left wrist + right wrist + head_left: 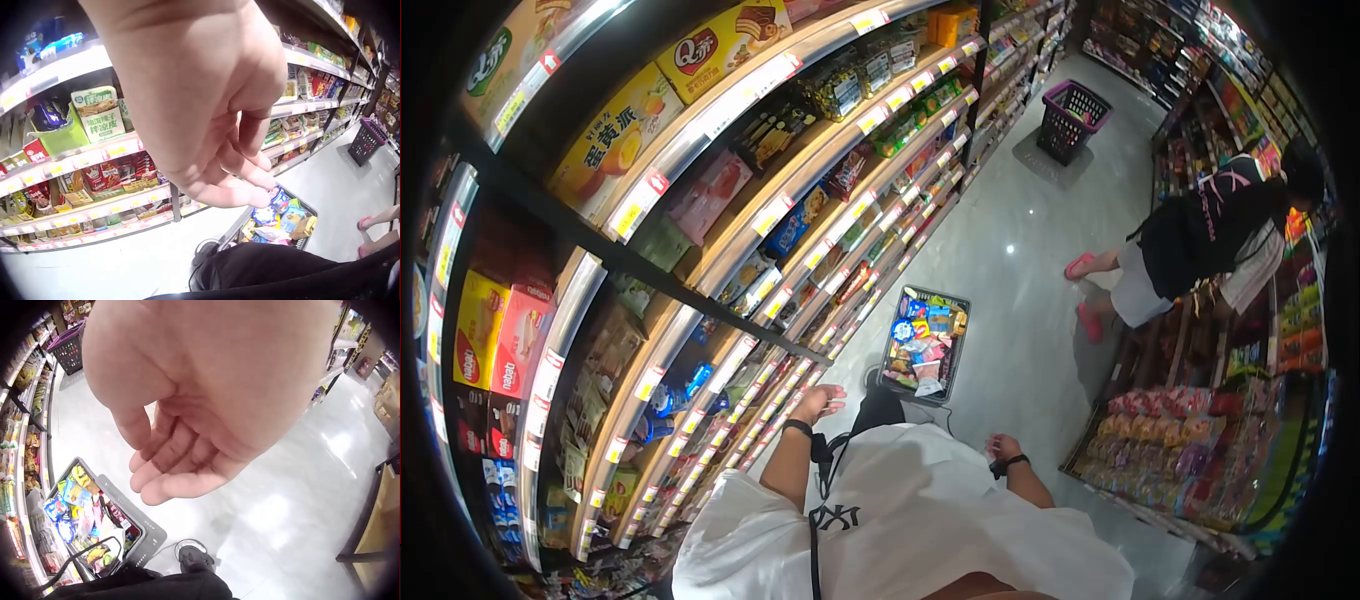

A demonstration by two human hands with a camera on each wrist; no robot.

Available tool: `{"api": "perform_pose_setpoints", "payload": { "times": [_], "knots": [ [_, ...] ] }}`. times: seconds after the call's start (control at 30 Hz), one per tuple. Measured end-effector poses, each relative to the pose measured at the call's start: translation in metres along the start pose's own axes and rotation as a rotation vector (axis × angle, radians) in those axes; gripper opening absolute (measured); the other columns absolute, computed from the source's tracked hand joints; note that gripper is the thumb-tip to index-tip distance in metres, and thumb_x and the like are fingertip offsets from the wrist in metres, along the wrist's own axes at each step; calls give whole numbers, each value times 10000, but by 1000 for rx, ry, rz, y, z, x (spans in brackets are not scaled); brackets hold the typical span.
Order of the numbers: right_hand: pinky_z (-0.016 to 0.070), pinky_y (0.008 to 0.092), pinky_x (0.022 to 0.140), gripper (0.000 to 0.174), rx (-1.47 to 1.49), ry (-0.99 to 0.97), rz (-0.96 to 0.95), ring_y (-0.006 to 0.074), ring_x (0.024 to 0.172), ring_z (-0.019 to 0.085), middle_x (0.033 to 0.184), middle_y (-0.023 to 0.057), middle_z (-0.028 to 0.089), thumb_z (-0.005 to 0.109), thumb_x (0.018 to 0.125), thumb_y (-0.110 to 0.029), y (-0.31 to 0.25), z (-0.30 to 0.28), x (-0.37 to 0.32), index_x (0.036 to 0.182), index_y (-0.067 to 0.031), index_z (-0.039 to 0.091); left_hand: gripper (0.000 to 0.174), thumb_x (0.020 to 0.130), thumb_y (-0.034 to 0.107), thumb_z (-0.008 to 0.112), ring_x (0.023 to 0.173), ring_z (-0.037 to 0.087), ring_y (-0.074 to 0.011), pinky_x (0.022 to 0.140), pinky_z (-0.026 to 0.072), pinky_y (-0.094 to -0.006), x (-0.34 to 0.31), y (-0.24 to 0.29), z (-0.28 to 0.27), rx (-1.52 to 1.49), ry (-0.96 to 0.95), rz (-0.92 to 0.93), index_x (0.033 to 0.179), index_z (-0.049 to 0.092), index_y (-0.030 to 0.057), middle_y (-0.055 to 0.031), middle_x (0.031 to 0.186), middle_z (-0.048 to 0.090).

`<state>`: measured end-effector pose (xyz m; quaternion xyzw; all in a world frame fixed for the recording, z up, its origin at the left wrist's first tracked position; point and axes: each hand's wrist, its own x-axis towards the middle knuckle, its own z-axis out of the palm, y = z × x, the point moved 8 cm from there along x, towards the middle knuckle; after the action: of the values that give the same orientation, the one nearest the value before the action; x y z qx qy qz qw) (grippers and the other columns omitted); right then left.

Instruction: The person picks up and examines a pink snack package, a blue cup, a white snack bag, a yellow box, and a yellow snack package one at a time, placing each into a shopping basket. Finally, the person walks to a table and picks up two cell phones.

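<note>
I stand in a shop aisle facing long snack shelves [730, 250]. My left hand [818, 402] hangs near the lower shelf edges with loosely curled fingers and holds nothing; the left wrist view shows the left hand [219, 150] empty above the floor. My right hand [1003, 446] hangs at my side, relaxed and empty, and the right wrist view shows the right hand [187, 456] with loose fingers. A grey shopping basket [924, 345] full of coloured snack packets sits on the floor just ahead of me.
A purple basket [1073, 120] stands on the floor far down the aisle. Another person [1200, 250] bends toward the right-hand shelves. A low display of packets [1190, 440] lines the right side. The grey floor [1020, 250] runs between the shelves.
</note>
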<state>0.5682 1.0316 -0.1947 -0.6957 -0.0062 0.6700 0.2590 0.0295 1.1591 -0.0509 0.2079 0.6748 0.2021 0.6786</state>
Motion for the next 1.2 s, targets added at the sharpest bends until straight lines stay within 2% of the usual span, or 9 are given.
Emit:
{"api": "perform_pose_setpoints", "payload": {
  "times": [0.1,0.23,0.5,0.67,0.7,0.83,0.93,1.03,1.2],
  "knots": [
    [533,308,627,308,6,-14,43,235,756,652,984,113,688,408,1018,-218,-14,14,8,1181,-38,596,339,972,243,476,1009,692,-198,856,501,-335,11,-2,-6,-18,34,-110,1235,627,92,-44,1190,707],
    [533,307,616,312,-16,-14,69,229,743,651,984,105,692,415,1013,-214,-40,38,21,1192,-34,596,394,996,226,365,1023,695,-208,878,495,-345,34,-5,-24,-50,17,-180,1290,597,101,-44,1216,703],
    [511,295,557,254,-97,-88,-140,218,697,652,879,99,681,483,974,-183,-164,135,50,1077,-30,658,386,1000,214,376,1002,696,-236,870,489,-371,76,55,-78,-168,60,-61,1286,590,68,-80,1199,707],
    [482,272,571,269,-374,-133,-914,102,644,569,762,26,640,607,970,-256,-381,288,-46,940,-2,688,341,958,228,490,943,708,-231,812,510,-367,104,73,-105,-238,24,37,1237,615,77,-90,1158,715],
    [507,252,748,209,-421,-223,-978,91,836,611,884,3,674,598,985,-198,-425,328,-82,1043,-20,690,353,963,242,477,957,702,-225,832,507,-366,103,74,-104,-231,30,29,1253,599,81,-85,1171,704],
    [509,254,797,161,-431,-519,-1527,98,905,624,1011,11,675,626,958,-94,-559,489,-355,1104,-27,645,363,968,271,462,984,691,-224,847,503,-357,95,76,-107,-219,77,76,1251,585,82,-73,1184,685],
    [504,317,865,217,-535,-568,-2152,231,996,649,1092,126,664,635,851,-3,-590,564,-535,1067,-5,642,305,957,207,477,919,715,-211,769,519,-315,85,76,-103,-286,155,116,1198,620,88,-61,1099,722],
    [473,394,965,359,-488,-569,-2561,325,1099,604,1135,156,640,674,813,-112,-600,622,-615,1159,-38,615,306,963,201,460,943,707,-211,780,519,-313,81,63,-93,-423,186,132,1202,613,85,-63,1113,716],
    [357,488,1086,701,-814,-453,-2681,362,1224,541,1290,157,617,779,766,-381,-607,712,-621,1362,-79,567,300,1005,221,438,946,708,-229,779,535,-323,69,40,-72,-546,253,86,1206,603,73,-74,1151,703]
  ]
}}
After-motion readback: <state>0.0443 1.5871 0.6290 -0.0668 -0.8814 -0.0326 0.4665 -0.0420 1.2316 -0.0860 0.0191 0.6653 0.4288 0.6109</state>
